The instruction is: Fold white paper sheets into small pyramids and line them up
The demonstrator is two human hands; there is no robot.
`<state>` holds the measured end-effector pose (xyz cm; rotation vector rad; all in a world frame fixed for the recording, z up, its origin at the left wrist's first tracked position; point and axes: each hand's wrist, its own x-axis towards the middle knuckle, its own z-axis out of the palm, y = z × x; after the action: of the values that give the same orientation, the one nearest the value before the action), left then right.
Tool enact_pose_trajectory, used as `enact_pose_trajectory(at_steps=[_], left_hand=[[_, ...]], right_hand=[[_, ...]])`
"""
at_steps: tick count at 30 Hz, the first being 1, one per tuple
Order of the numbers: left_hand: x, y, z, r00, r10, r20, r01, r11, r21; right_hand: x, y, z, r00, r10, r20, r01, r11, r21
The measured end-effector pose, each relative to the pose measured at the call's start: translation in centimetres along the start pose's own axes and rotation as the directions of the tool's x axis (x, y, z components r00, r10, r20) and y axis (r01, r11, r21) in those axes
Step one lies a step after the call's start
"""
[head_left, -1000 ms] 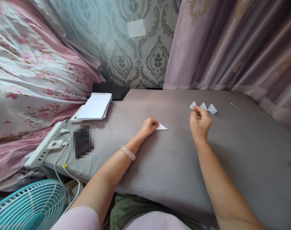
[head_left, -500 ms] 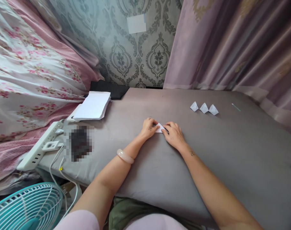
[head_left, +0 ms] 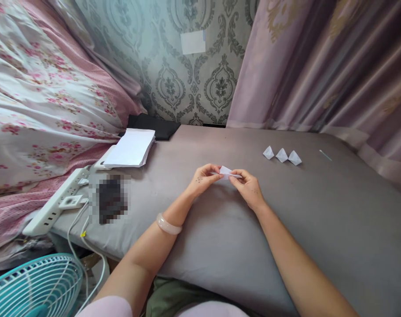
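Note:
A small folded white paper [head_left: 226, 171] is pinched between both hands over the grey cloth-covered surface [head_left: 203, 229]. My left hand [head_left: 204, 179] grips its left side between thumb and fingers. On the right side, my right hand [head_left: 248, 186] pinches it the same way. One pointed corner of the paper rises between the fingertips; the fingers hide part of its folds. To the right and farther back stand three folded white paper pieces [head_left: 281, 155] in a row, pointed in shape.
A stack of white paper [head_left: 130, 147] lies at the back left by a black folded item [head_left: 157, 126]. A power strip [head_left: 57, 202] with cables runs along the left edge, near a blurred dark object [head_left: 112, 199]. A turquoise fan [head_left: 35, 286] stands lower left. A thin stick [head_left: 325, 154] lies far right.
The paper was flat and low between my fingertips; now it is held with a corner standing up and its sides spread. My hands have moved slightly apart. The camera view has tilted a little.

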<state>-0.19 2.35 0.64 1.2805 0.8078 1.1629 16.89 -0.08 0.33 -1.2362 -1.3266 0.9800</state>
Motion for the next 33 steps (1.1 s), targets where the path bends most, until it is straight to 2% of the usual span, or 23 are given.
enact_pose_trajectory(at_steps=[3,7,12,17,21,26,29,31,33], left_hand=[[-0.2,0.3,0.3,0.999,0.021,-0.026,-0.022,0.999,-0.026],[-0.3,0.3,0.6,1.0,-0.013,-0.022,0.011,0.996,-0.091],[-0.6,0.6,0.6,0.991,-0.13,0.032,0.13,0.991,0.003],[-0.8,0.8,0.9,0.985,-0.172,0.007,0.171,0.985,0.018],[-0.9,0.7,1.1,0.976,-0.219,-0.002,0.219,0.975,0.036],[-1.0,0.7,0.8,0.952,-0.292,0.09,0.286,0.956,0.07],[-0.9,0.6,0.5,0.94,-0.324,0.105,0.322,0.946,0.044],[-0.8,0.4,0.4,0.941,-0.334,0.06,0.336,0.941,-0.029],[-0.6,0.2,0.4,0.937,-0.35,0.004,0.347,0.929,-0.131]], right_hand=[[0.0,-0.6,0.1,0.999,-0.028,-0.042,0.033,0.993,0.112],[0.0,-0.7,0.1,0.999,-0.024,-0.046,0.03,0.987,0.156],[0.0,-0.9,-0.1,0.999,-0.032,-0.019,0.034,0.992,0.124],[0.0,-1.2,0.0,0.998,0.055,-0.039,-0.046,0.977,0.208],[0.0,-1.5,-0.1,0.989,0.091,-0.117,-0.064,0.974,0.218],[0.1,-1.6,-0.7,0.974,0.157,-0.161,-0.128,0.976,0.178],[0.2,-1.4,-0.8,0.969,0.227,-0.101,-0.197,0.949,0.245],[0.2,-1.4,-0.8,0.96,0.279,-0.017,-0.259,0.911,0.322],[0.1,-1.4,-0.6,0.948,0.312,0.058,-0.313,0.891,0.328]])
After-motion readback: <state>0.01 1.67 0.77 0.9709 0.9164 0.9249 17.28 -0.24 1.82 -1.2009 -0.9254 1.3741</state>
